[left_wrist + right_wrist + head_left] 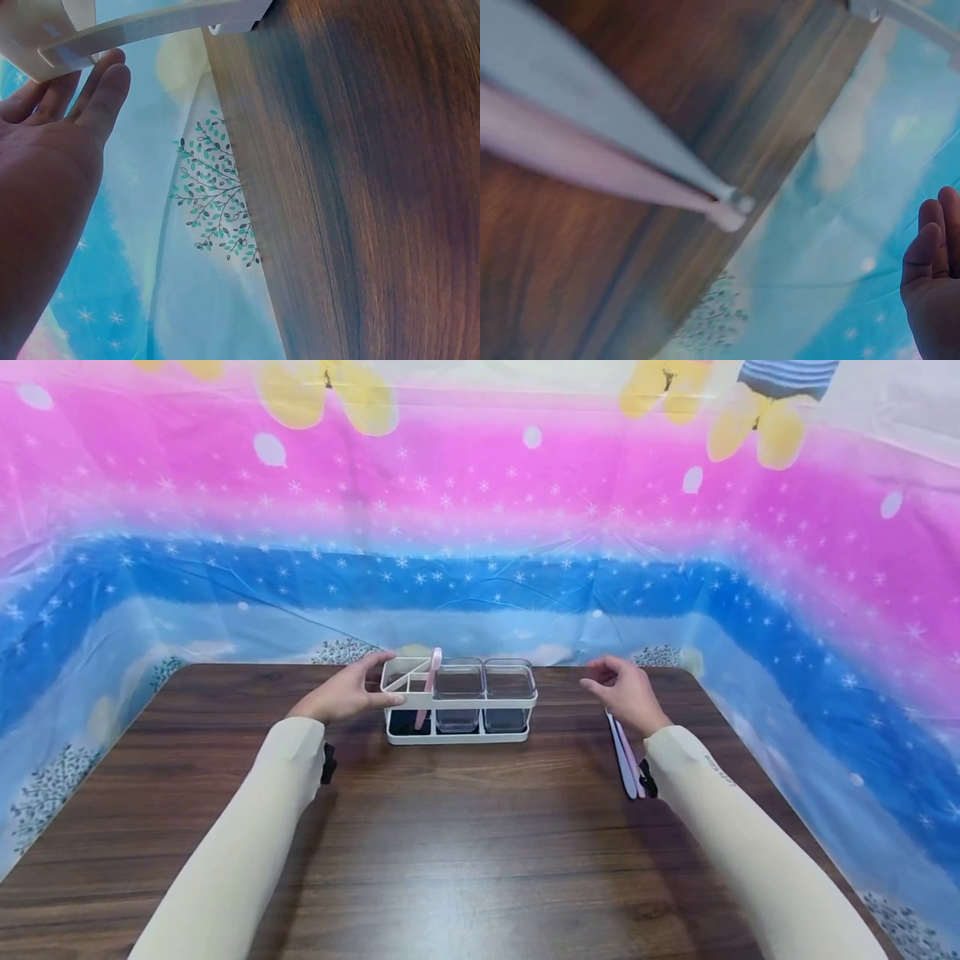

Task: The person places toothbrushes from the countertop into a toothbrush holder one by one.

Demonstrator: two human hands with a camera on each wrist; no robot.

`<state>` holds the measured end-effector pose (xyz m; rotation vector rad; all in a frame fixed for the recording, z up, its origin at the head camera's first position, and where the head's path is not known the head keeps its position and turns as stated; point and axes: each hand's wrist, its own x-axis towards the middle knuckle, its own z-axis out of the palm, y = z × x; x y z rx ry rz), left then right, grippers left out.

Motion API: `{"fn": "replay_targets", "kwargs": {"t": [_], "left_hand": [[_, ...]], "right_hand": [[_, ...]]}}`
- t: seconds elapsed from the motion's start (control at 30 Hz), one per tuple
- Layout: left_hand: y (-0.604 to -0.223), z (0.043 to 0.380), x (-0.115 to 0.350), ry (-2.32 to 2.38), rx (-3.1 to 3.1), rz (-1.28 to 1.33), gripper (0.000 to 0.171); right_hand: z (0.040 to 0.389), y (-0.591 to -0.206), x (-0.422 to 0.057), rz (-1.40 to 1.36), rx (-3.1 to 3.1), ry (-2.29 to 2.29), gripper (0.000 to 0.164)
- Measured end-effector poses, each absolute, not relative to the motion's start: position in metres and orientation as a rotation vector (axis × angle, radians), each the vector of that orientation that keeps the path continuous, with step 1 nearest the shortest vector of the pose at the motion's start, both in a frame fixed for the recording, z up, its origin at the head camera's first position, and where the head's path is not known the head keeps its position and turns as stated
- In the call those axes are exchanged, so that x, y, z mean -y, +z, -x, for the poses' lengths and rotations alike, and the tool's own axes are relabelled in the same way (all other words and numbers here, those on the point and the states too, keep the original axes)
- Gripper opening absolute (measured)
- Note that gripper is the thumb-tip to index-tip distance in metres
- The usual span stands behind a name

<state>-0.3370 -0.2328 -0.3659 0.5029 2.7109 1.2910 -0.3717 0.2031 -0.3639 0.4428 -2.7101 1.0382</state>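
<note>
A white toothbrush holder point(459, 702) with a two-tier frame stands near the back edge of the table. My left hand point(347, 688) grips its left end, thumb at the front and fingers at the back; the left wrist view shows the hand's fingers point(105, 97) against the holder's white end point(37, 34). A pink toothbrush point(430, 689) stands upright, slightly tilted, in the divided left compartment. My right hand point(626, 692) hovers with loosely bent fingers and nothing in them. Below it lie a pale lilac toothbrush point(622, 760) and a pink toothbrush point(592, 154), side by side.
Two clear cups point(459, 681) sit in the holder's middle and right compartments. The dark wood table point(450, 860) ends just behind the holder. A printed cloth point(480, 510) hangs beyond the back and side edges.
</note>
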Motion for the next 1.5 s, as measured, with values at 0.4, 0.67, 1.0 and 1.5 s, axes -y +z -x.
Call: {"fn": "replay_targets", "kwargs": {"t": [0.4, 0.67, 1.0, 1.5], "left_hand": [[-0.366, 0.337, 0.234, 1.31, -2.698, -0.519, 0.087], [-0.367, 0.338, 0.233, 1.301, -2.703, -0.521, 0.088], [-0.367, 0.337, 0.233, 1.313, -2.688, -0.522, 0.088], [-0.366, 0.337, 0.233, 1.314, -2.69, -0.523, 0.086]], "right_hand": [[0.373, -0.394, -0.24, -0.225, 2.841, 1.019, 0.029], [0.373, -0.404, -0.257, -0.2, 2.933, 0.967, 0.03], [0.371, -0.411, -0.264, -0.114, 3.067, 0.919, 0.029], [0.374, -0.42, -0.266, -0.138, 3.089, 0.931, 0.026]]}}
